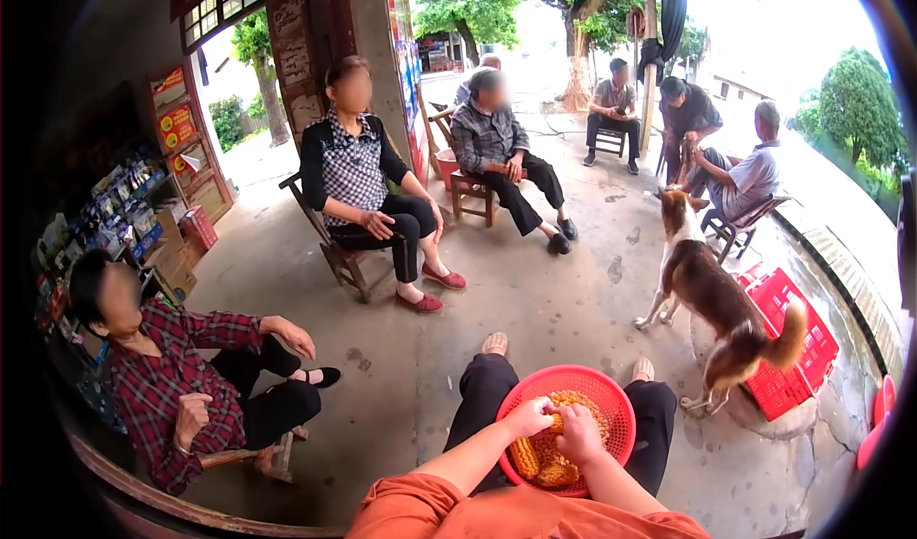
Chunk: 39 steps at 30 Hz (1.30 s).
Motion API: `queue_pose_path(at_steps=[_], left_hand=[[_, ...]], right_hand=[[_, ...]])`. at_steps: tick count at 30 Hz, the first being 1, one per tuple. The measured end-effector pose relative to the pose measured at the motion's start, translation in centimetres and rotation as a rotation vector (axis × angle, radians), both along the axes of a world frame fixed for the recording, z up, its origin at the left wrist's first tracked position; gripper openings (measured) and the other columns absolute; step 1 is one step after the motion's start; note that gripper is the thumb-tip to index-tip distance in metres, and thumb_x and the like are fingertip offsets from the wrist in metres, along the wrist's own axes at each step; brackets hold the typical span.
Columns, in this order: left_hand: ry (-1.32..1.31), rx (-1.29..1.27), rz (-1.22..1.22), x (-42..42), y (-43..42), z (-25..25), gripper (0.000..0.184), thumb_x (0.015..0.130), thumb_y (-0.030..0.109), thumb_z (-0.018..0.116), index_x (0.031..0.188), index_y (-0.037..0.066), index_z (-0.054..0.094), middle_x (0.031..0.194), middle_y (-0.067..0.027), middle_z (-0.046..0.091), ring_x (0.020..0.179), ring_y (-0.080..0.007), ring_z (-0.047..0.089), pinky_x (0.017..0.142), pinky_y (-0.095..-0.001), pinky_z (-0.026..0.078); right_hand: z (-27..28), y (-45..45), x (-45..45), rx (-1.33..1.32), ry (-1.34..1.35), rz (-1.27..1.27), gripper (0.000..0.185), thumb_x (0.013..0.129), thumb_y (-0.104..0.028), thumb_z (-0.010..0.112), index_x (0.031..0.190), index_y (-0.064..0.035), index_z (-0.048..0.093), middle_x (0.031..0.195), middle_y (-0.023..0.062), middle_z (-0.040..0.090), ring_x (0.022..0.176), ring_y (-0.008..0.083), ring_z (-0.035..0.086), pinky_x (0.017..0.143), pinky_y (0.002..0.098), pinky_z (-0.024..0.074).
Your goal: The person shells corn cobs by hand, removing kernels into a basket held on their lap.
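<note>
A red plastic basket (619, 407) rests on the person's lap between the dark-trousered knees. Corn cobs (557, 469) and loose yellow kernels (585, 406) lie in it. Over the basket my left hand (531, 418) has its fingers bent together at a piece of corn. My right hand (579, 435) is close beside it on the right, its fingers curled down onto the same corn. The held piece is mostly hidden by the fingers.
A brown and white dog (708, 286) stands at the right by a red crate (791, 334). Several people sit on chairs around, the nearest in a plaid shirt (172, 386) at the left. Stocked shelves (119, 214) stand behind that person.
</note>
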<state>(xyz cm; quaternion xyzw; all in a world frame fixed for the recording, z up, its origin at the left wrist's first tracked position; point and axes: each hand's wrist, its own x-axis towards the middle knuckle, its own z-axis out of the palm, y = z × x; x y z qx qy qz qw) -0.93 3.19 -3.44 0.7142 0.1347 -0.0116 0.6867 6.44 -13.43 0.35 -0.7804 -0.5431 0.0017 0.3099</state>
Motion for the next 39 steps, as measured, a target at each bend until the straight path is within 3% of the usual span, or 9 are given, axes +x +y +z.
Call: queue_pose_path(at_steps=[2, 6, 9, 11, 12, 15, 19, 26, 39], left_hand=[[-0.13, 0.159, 0.019, 0.6, 0.3, -2.9, 0.015, 0.084, 0.004, 0.055, 0.099, 0.005, 0.054, 0.08, -0.0018, 0.058, 0.071, -0.01, 0.056, 0.061, -0.0247, 0.045], [-0.067, 0.195, 0.042, 0.4, 0.0, -1.6, 0.013, 0.081, 0.002, 0.055, 0.094, 0.003, 0.056, 0.08, -0.0026, 0.059, 0.075, -0.0111, 0.056, 0.065, -0.0266, 0.046], [-0.074, 0.361, 0.088, -0.1, -0.3, 0.6, 0.017, 0.076, -0.003, 0.051, 0.09, 0.001, 0.059, 0.082, -0.0096, 0.063, 0.078, -0.0153, 0.059, 0.07, -0.0311, 0.048], [-0.225, 0.384, 0.131, 0.5, 0.1, -1.9, 0.017, 0.078, -0.003, 0.052, 0.092, 0.003, 0.061, 0.081, -0.0074, 0.063, 0.078, -0.0152, 0.059, 0.071, -0.0307, 0.048], [-0.273, 0.305, 0.141, 0.7, 0.4, -2.9, 0.015, 0.08, -0.001, 0.055, 0.092, 0.004, 0.063, 0.081, -0.005, 0.063, 0.077, -0.0137, 0.059, 0.069, -0.0298, 0.048], [0.066, -0.066, 0.118, -0.5, 0.3, 1.9, 0.015, 0.093, 0.007, 0.048, 0.101, 0.005, 0.061, 0.076, -0.0051, 0.063, 0.055, -0.0136, 0.06, 0.056, -0.0283, 0.051], [0.137, -0.417, 0.104, -0.7, 0.8, 3.3, 0.014, 0.096, 0.013, 0.051, 0.105, 0.006, 0.058, 0.085, -0.0048, 0.063, 0.068, -0.0126, 0.063, 0.061, -0.0257, 0.054], [0.112, -0.431, 0.077, -0.7, 0.6, 4.2, 0.02, 0.09, 0.011, 0.062, 0.108, 0.006, 0.055, 0.09, -0.0033, 0.061, 0.074, -0.0112, 0.063, 0.064, -0.0249, 0.055], [0.075, -0.467, 0.068, -1.0, 0.7, 4.8, 0.027, 0.083, 0.008, 0.062, 0.108, 0.006, 0.052, 0.088, -0.0035, 0.057, 0.07, -0.0114, 0.06, 0.064, -0.0255, 0.052]], right_hand=[[0.1, 0.1, -0.1, -0.008, -0.002, 0.0, 0.048, 0.063, -0.004, 0.064, 0.11, -0.0048, 0.057, 0.102, 0.0175, 0.057, 0.099, 0.0375, 0.053, 0.09, 0.0444, 0.0451], [0.3, 0.1, -0.2, 0.006, -0.001, -0.014, 0.047, 0.062, -0.003, 0.063, 0.109, -0.0043, 0.057, 0.099, 0.0178, 0.057, 0.098, 0.0383, 0.054, 0.089, 0.0448, 0.0455], [0.1, 0.5, -0.1, 0.014, 0.03, -0.018, 0.048, 0.064, -0.004, 0.064, 0.111, -0.0044, 0.056, 0.102, 0.019, 0.057, 0.099, 0.0391, 0.054, 0.088, 0.0456, 0.0467], [-2.5, 0.3, 0.3, 0.102, 0.073, -0.068, 0.051, 0.062, 0.0, 0.063, 0.112, -0.0051, 0.058, 0.106, 0.0189, 0.059, 0.104, 0.0397, 0.055, 0.091, 0.0449, 0.0466], [-4.2, 0.4, 0.8, 0.194, 0.051, -0.075, 0.051, 0.063, -0.001, 0.065, 0.113, -0.0056, 0.058, 0.106, 0.0197, 0.059, 0.103, 0.0393, 0.057, 0.09, 0.0441, 0.0473], [-2.0, 0.1, 0.7, 0.142, 0.298, -0.151, 0.05, 0.066, -0.007, 0.069, 0.114, -0.0033, 0.056, 0.109, 0.0211, 0.059, 0.106, 0.0386, 0.057, 0.093, 0.0416, 0.0463], [0.1, 0.0, 1.2, 0.124, 0.452, -0.185, 0.049, 0.07, -0.01, 0.071, 0.116, -0.0025, 0.055, 0.11, 0.0186, 0.059, 0.108, 0.0328, 0.057, 0.095, 0.0379, 0.0447], [0.5, 0.1, 1.3, 0.185, 0.556, -0.086, 0.047, 0.069, -0.009, 0.066, 0.115, -0.0011, 0.057, 0.109, 0.0193, 0.058, 0.107, 0.035, 0.057, 0.095, 0.0388, 0.0446], [0.9, 0.1, 1.1, 0.249, 0.508, -0.015, 0.049, 0.068, 0.002, 0.066, 0.116, -0.0059, 0.056, 0.105, 0.0149, 0.055, 0.104, 0.0325, 0.055, 0.092, 0.0376, 0.0441]])
